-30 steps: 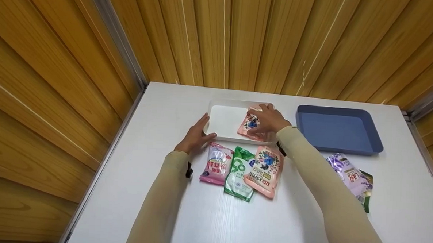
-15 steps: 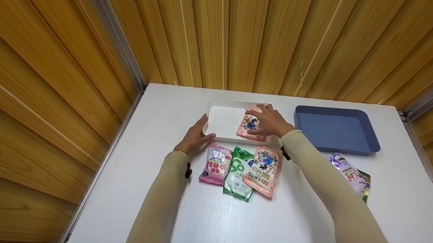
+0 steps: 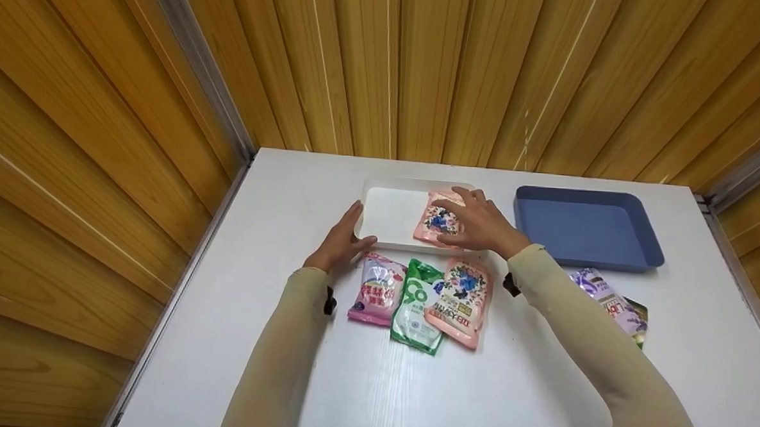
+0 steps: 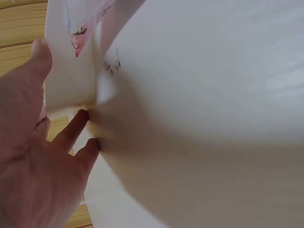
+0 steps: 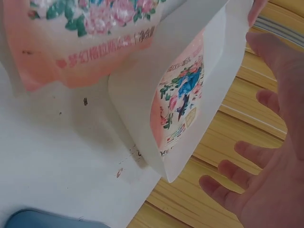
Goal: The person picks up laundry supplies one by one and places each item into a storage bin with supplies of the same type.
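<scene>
At the left end of a shallow white tray (image 3: 410, 245) my left hand (image 3: 339, 242) rests with extended fingers, thumb by the front wall; the left wrist view shows its fingertips close to the tray's corner. A pink floral pouch (image 3: 437, 225) lies flat in the tray's right end. Over it hovers my right hand (image 3: 482, 224), fingers spread and slightly bent; the right wrist view shows nothing between them. In front of the tray lie a pink-and-white pouch (image 3: 380, 290), a green-and-white pouch (image 3: 417, 311) and a second pink floral pouch (image 3: 463, 300), which overlaps the green one.
A blue tray (image 3: 586, 260) stands to the right on the white table (image 3: 278, 196). Before it a purple pouch (image 3: 598, 290) lies on a green one (image 3: 637, 311), both partly behind the right forearm. Wood-patterned panels (image 3: 425, 68) rise behind the table and at both sides.
My right hand has drawn slightly back toward the right and front, off the pink floral pouch in the white tray, which stays lying there. The left hand keeps its place.
</scene>
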Demonstrator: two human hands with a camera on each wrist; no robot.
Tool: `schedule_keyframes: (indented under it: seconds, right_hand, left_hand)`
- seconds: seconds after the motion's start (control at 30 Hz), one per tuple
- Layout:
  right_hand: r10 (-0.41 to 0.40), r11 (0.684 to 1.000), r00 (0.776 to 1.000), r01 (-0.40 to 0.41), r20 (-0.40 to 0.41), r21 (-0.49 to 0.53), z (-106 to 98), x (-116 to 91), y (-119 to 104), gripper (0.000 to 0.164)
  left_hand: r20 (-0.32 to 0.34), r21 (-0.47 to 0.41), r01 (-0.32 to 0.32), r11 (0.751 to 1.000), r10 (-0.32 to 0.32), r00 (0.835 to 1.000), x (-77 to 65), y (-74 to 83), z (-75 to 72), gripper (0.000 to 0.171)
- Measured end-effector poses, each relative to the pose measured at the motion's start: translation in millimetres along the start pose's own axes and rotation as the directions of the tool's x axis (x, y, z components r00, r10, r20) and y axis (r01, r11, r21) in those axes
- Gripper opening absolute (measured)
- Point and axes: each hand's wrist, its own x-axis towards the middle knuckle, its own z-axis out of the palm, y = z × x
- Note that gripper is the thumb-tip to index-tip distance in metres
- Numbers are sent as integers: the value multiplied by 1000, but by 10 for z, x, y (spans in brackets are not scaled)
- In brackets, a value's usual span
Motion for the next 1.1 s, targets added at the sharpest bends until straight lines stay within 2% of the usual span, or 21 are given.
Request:
schedule_keyframes:
  seconds: [0.33, 0.63, 0.9, 1.1]
  right_hand:
    - [1, 999, 1000, 0, -22, 39, -7, -268, -71, 75]
    - [-65, 997, 996, 67, -56, 26, 44, -486, -131, 74]
    - [-54, 998, 998, 55, -24, 33, 127, -642, -154, 80]
    - [-75, 997, 997, 76, -36, 21, 158, -762, -169, 83]
  left_hand:
    - [11, -5, -16, 1000, 16, 1000, -16, -8, -23, 90]
    - [8, -35, -3, 999, 4, 1000, 14, -25, -19, 96]
    - [3, -47, 10, 999, -10, 1000, 3, -8, -17, 97]
    - [4, -81, 28, 996, -28, 1000, -13, -18, -9, 98]
